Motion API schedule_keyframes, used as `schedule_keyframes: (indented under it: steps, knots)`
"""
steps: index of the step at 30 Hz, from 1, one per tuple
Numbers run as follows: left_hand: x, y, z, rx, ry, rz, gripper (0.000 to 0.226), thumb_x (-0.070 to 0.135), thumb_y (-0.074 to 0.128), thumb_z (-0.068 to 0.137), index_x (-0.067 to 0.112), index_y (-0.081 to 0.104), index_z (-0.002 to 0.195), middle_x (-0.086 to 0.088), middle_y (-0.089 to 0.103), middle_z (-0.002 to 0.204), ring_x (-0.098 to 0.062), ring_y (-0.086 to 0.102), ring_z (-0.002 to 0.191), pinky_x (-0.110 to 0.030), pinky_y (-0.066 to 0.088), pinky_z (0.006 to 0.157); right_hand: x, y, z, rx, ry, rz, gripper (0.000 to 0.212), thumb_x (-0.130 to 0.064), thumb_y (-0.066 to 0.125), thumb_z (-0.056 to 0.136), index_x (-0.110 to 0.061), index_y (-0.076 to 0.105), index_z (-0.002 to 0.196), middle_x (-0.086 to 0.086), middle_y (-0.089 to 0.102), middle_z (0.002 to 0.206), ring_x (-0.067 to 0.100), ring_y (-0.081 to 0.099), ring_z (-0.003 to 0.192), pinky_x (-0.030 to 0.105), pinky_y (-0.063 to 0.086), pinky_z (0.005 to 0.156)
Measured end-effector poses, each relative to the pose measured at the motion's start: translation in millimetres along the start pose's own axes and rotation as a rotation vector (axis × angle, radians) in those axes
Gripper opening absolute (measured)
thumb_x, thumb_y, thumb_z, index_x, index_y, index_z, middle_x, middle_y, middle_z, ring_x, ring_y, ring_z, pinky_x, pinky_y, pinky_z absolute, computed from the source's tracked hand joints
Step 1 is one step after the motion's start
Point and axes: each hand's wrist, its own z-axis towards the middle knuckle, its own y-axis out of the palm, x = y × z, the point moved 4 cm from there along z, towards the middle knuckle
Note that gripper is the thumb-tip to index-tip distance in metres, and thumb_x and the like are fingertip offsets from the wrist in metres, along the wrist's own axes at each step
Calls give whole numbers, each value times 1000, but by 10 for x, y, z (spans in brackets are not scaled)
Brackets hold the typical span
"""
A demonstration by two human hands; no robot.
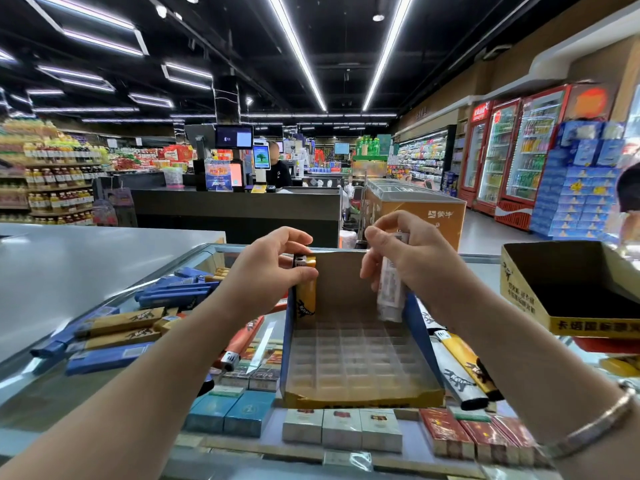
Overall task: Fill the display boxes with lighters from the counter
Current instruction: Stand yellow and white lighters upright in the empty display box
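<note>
Two lighters going into the box

Left hand (273, 268) pinched a yellow lighter (306, 289), right hand (408, 261) a white lighter (391, 292), over the box (353, 362); light, slick, best held mid-body.

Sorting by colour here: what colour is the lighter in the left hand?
Yellow-orange, with a black logo low on its body; the lighter in the left hand shows in the head view.

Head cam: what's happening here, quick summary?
A person at a glass shop counter is loading an open cardboard display box with a clear slotted tray. The left hand pinches a yellow lighter upright at the box's back left corner. The right hand holds a white lighter above the back right slots. Most slots are empty; more lighters lie on the glass either side.
</note>
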Motion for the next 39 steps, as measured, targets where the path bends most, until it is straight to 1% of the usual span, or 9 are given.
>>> schedule_keyframes:
  steps: [5,10,15,19,22,26,31,35,39]
  knots:
    - [68,-27,-11,-81,-8,48,35,20,71,79,39,50,100,17,59,101,-3,57,97,-17,47,78,82,123,-42,-89,195,269,27,-33,53,87,-9,48,98,6,66,62,14,58,48,21,43,38]
    - [424,-39,-137,-27,203,35,36,59,71,65,47,59,96,22,55,102,0,49,101,-13,39,83,106,141,-32,-27,268,524,26,-31,54,83,-7,48,92,11,64,67,16,63,53,28,55,45]
    - [539,111,-194,-178,212,-123,38,43,79,61,41,63,95,16,62,94,-6,62,81,-19,53,71,135,78,15,84,300,695,26,-26,52,90,-1,48,93,14,60,74,23,64,67,40,57,67]
    - [515,133,-196,-136,169,-219,32,45,71,64,39,64,95,3,69,80,-17,65,71,-32,55,67,113,115,7,29,292,792,27,-24,53,89,1,45,97,18,58,79,28,65,74,35,59,57]
    - [515,131,-192,-186,129,-387,28,40,71,68,31,67,94,1,69,74,-13,65,69,-21,54,65,89,101,13,67,226,802,27,-25,57,80,-2,46,90,14,57,73,22,66,64,31,57,52]
    - [442,88,-132,-60,11,-522,21,22,70,71,18,66,91,1,67,72,-8,65,64,-15,51,58,70,84,8,109,143,677,26,-19,63,69,-7,45,83,13,53,73,14,61,47,24,52,42]
    - [297,-30,-101,108,-93,-545,14,13,62,83,21,65,94,-1,69,85,-8,66,75,-17,52,62,72,146,-20,7,50,222,19,5,64,80,-10,53,83,14,61,81,20,65,61,32,59,59]
    - [361,-68,-118,225,94,-187,15,14,60,88,26,62,96,9,67,85,-2,63,78,-16,53,66,-5,30,8,198,-241,-395,17,-7,67,82,-21,61,75,-2,66,78,15,63,77,26,53,73]
    - [397,15,-125,211,215,1,23,8,64,84,24,66,101,18,64,89,2,61,83,-10,48,69,86,-178,69,270,-182,-511,15,-8,64,83,-23,61,86,-9,61,85,-1,54,79,7,40,69]
